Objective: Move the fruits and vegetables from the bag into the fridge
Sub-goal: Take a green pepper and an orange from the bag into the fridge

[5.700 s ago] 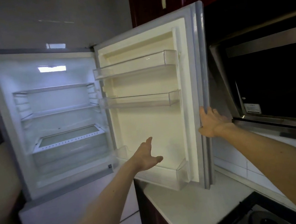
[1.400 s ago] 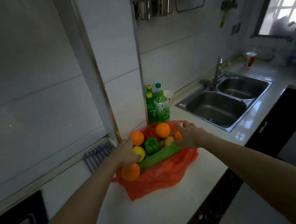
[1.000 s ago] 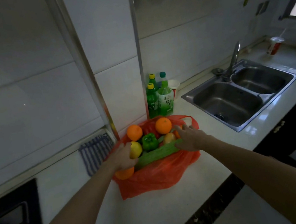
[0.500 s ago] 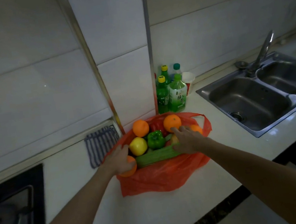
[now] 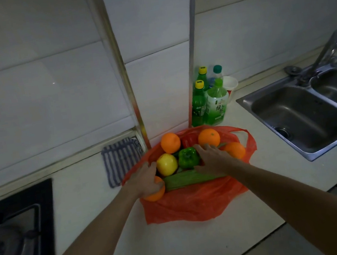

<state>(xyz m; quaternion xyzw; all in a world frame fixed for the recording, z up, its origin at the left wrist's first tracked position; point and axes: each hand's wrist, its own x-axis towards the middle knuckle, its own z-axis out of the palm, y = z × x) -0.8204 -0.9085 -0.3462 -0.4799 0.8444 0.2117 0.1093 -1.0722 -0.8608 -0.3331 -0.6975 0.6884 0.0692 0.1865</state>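
An orange plastic bag (image 5: 197, 206) lies open on the white counter (image 5: 182, 246). It holds three oranges (image 5: 170, 142) toward the back and right, a yellow fruit (image 5: 166, 164), a green pepper (image 5: 187, 157), a red pepper (image 5: 188, 140) and a long green cucumber (image 5: 184, 178). My left hand (image 5: 146, 180) grips another orange (image 5: 156, 194) at the bag's front left. My right hand (image 5: 210, 158) lies with spread fingers on the produce, its thumb on the cucumber; what is under its palm is hidden. The fridge is out of view.
Green drink bottles (image 5: 217, 102) and a white cup (image 5: 230, 84) stand behind the bag against the tiled wall. A steel double sink (image 5: 302, 115) with a tap (image 5: 327, 49) is at the right. A striped cloth (image 5: 121, 159) and a black hob (image 5: 10, 236) are at the left.
I have turned from the open fridge to the counter. My left hand went from the yellow fruit down onto the front orange. My right hand settled on the cucumber.
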